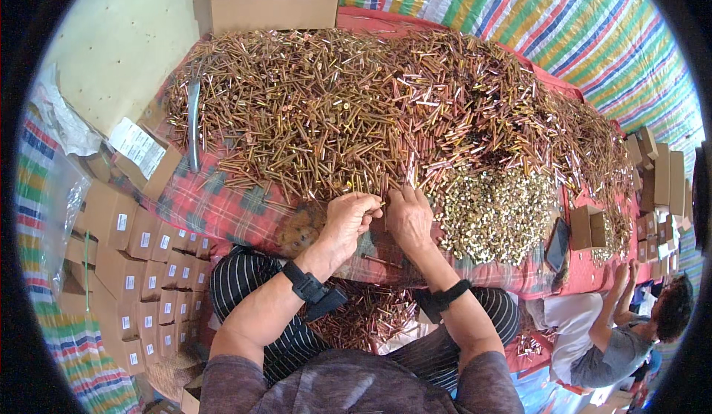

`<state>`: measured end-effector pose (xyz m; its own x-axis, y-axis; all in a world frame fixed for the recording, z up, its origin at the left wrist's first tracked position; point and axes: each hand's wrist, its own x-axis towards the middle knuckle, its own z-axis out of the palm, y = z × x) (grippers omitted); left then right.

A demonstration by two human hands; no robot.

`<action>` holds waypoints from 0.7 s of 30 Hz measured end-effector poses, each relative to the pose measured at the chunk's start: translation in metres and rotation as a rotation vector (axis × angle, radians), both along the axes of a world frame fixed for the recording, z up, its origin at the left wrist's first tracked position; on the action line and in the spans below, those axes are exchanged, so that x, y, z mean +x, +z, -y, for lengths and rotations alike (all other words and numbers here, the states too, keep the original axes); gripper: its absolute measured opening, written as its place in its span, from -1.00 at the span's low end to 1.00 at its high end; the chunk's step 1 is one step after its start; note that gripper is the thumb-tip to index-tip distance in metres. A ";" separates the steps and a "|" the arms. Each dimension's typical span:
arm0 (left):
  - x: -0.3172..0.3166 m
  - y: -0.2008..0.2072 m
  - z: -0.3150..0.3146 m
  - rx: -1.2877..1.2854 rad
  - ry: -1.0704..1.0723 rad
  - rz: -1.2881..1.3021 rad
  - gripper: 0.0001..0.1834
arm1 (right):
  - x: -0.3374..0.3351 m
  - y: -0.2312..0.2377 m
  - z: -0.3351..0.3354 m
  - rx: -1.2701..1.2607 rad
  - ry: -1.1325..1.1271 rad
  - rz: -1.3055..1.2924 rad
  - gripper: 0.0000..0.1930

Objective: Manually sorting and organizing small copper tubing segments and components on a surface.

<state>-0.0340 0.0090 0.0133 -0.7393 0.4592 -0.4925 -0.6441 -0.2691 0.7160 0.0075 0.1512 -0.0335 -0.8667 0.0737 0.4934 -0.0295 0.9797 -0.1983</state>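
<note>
My left hand is closed in a pinch at the front of the metal pile, with a tiny brassy piece at its fingertips. Close beside it, my right hand has its fingers bent together around a thin copper-coloured rod, which points down between the hands. Past my fingers spreads a large heap of similar copper-coloured rods on a red plaid cloth. To the right of my right hand lies a mound of small, shiny, nut-like pieces. Fine details at my fingertips are too small to make out.
A curved metal bar lies at the heap's left edge. Stacked cardboard boxes stand on the left. A dark phone and a small open carton are right of the mound. Another person sits at lower right. More rods lie between my legs.
</note>
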 end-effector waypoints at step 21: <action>0.006 0.004 -0.007 0.119 -0.145 0.060 -0.98 | 0.052 0.051 0.006 -1.523 0.152 0.100 -0.88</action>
<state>-0.0283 0.0161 0.0177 -0.6320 0.6167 -0.4693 -0.7229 -0.2511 0.6437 0.0599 0.1452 0.0178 -0.9363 0.3502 -0.0252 -0.0333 -0.1601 -0.9865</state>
